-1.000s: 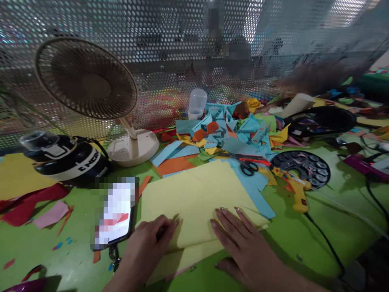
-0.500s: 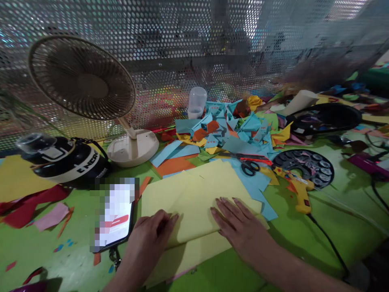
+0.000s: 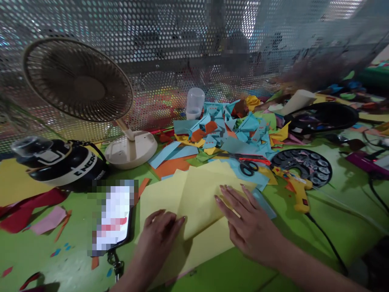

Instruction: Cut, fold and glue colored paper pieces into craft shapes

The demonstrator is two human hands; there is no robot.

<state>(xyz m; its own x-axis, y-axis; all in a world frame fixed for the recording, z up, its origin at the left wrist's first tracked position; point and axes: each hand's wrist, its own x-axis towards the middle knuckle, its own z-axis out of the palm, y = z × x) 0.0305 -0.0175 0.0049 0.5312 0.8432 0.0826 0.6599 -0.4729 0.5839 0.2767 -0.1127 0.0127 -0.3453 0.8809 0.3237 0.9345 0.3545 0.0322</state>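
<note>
Pale yellow paper (image 3: pixel 202 202) lies in front of me, one piece or fold on top of the yellow layer below (image 3: pixel 209 247). My left hand (image 3: pixel 162 233) is at the near left edge of the upper paper, fingers curled and thumb against the edge, seemingly pinching it. My right hand (image 3: pixel 247 219) rests on the right side of the paper with its fingers stretched out and spread. Beyond the paper lie black-handled scissors (image 3: pixel 249 167). A yellow glue gun (image 3: pixel 300 194) lies to the right, and a phone (image 3: pixel 114 217) is left of my left hand.
A fan (image 3: pixel 130 148) and a black bottle (image 3: pixel 67 166) stand at the left. Blue folded paper pieces (image 3: pixel 225 125) are heaped at the back, beside a clear plastic cup (image 3: pixel 195 103). A round black tray (image 3: pixel 319 168) holds small parts. The glue gun's cord (image 3: pixel 328 241) runs toward the front right.
The upper yellow paper has shifted and turned, its left edge now further right, exposing more of the layer beneath. Both hands have moved slightly right, and the right hand's fingers are spread wider.
</note>
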